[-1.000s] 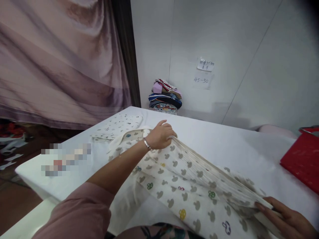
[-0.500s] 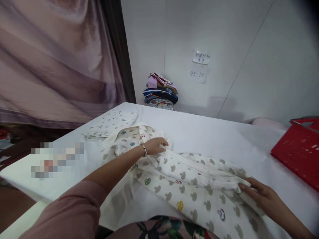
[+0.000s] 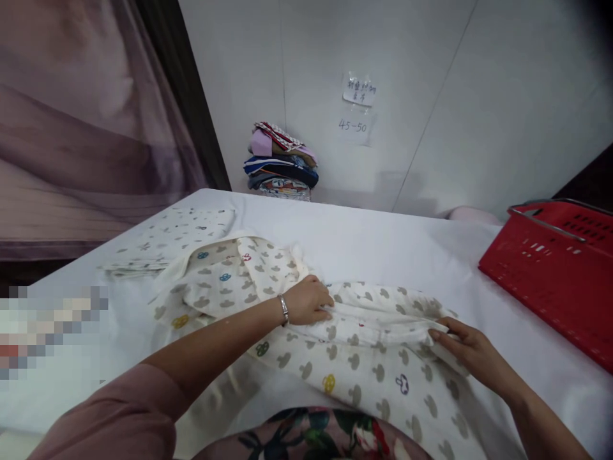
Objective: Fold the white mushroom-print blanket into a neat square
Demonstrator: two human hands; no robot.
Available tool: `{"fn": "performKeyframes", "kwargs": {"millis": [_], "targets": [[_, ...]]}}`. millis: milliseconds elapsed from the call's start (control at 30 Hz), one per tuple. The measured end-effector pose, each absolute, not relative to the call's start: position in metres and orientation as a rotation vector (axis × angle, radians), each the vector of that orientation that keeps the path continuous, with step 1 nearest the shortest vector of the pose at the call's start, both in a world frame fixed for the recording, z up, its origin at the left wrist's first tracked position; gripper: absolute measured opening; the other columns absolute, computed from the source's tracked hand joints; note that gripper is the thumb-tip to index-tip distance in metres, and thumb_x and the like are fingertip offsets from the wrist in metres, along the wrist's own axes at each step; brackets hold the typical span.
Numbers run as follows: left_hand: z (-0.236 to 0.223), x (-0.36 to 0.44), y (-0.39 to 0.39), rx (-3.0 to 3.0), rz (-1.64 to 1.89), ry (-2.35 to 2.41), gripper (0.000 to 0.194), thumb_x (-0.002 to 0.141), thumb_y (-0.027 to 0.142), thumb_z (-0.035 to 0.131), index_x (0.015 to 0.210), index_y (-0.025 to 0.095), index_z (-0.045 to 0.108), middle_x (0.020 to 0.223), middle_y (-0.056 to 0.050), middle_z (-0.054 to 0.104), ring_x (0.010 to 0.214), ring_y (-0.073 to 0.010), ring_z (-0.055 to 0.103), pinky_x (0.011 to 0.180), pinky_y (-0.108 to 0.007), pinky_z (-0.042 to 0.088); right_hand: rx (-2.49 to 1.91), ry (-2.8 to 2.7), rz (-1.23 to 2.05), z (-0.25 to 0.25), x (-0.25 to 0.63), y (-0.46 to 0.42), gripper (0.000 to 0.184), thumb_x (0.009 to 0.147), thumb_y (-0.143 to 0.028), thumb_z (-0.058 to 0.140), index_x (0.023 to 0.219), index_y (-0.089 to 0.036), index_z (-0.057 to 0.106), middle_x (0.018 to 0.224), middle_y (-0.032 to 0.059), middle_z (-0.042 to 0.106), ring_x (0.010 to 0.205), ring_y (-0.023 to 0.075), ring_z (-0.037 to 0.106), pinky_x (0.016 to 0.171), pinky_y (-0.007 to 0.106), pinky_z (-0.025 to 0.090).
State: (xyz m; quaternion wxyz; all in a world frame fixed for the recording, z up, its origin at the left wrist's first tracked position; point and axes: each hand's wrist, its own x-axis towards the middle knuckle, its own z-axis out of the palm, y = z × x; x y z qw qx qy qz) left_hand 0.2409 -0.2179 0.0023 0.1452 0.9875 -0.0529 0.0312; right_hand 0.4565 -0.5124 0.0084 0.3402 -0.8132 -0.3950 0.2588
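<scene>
A white cloth [image 3: 354, 361] printed with grey and coloured mushrooms lies loosely bunched across the table. It looks like a thin blanket; its full shape is hidden in the folds. My left hand [image 3: 309, 301], with a silver bracelet at the wrist, has its fingers and thumb closed on a raised fold near the cloth's middle. Farther right, my right hand [image 3: 467, 345] pinches the end of that same fold between thumb and fingers. The fold stretches between both hands. Left of them, the cloth spreads out with a pale border along its far edge.
A folded white cloth with small prints [image 3: 177, 233] lies at the table's far left. On the right stands a red plastic basket [image 3: 546, 281]. Beyond the white table [image 3: 383, 233], folded fabrics [image 3: 282, 163] are stacked by the wall, below paper notes [image 3: 357, 108].
My left hand has come down and slightly right along the cloth, its fingers closing on the fold. The right hand keeps its pinch. The view has shifted right.
</scene>
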Motion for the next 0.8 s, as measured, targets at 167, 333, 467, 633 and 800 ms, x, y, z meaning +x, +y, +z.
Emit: {"fn": "performKeyframes", "kwargs": {"millis": [167, 333, 467, 633, 800], "targets": [[0.022, 0.234, -0.218, 2.680, 0.196, -0.076, 0.019, 0.081, 0.034, 0.052, 0.072, 0.018, 0.057, 0.070, 0.000, 0.059, 0.072, -0.0134, 0.054, 0.082, -0.030, 0.035, -2.078, -1.027, 0.725, 0.008, 0.455, -0.510, 0.033, 0.080, -0.051, 0.050, 0.082, -0.019, 0.061, 0.066, -0.0012, 0.058, 0.061, 0.0140, 0.052, 0.053, 0.023, 0.042], [0.035, 0.239, -0.205, 2.459, 0.290, 0.252, 0.024, 0.087, 0.035, 0.039, 0.091, 0.018, 0.057, 0.097, -0.004, 0.063, 0.080, -0.0147, 0.057, 0.070, -0.025, 0.042, -2.112, -1.070, 0.674, 0.011, 0.453, -0.510, 0.033, 0.078, -0.051, 0.051, 0.077, -0.019, 0.061, 0.064, -0.0014, 0.055, 0.060, 0.0137, 0.049, 0.051, 0.023, 0.039], [0.011, 0.255, -0.198, 2.577, -0.011, 0.153, 0.006, 0.074, 0.020, 0.054, 0.075, 0.017, 0.059, 0.103, -0.005, 0.065, 0.098, -0.0200, 0.057, 0.081, -0.029, 0.042, -2.126, -1.094, 0.726, 0.014, 0.451, -0.513, 0.037, 0.080, -0.054, 0.046, 0.076, -0.019, 0.058, 0.062, -0.0018, 0.052, 0.057, 0.0127, 0.046, 0.050, 0.023, 0.036], [-0.004, 0.267, -0.198, 2.610, -0.141, 0.052, 0.005, 0.073, 0.019, 0.056, 0.068, 0.018, 0.057, 0.103, -0.002, 0.066, 0.115, -0.0222, 0.048, 0.103, -0.045, 0.021, -2.144, -1.117, 0.713, 0.016, 0.450, -0.517, 0.037, 0.082, -0.053, 0.045, 0.068, -0.019, 0.051, 0.057, -0.0039, 0.044, 0.053, 0.0101, 0.039, 0.047, 0.022, 0.030], [0.016, 0.259, -0.200, 2.620, -0.086, 0.051, 0.008, 0.077, 0.025, 0.056, 0.072, 0.018, 0.057, 0.092, -0.001, 0.064, 0.095, -0.0171, 0.056, 0.105, -0.050, 0.011, -2.160, -1.116, 0.695, 0.018, 0.450, -0.517, 0.039, 0.082, -0.054, 0.043, 0.068, -0.019, 0.053, 0.059, -0.0030, 0.048, 0.054, 0.0107, 0.042, 0.049, 0.022, 0.033]]}}
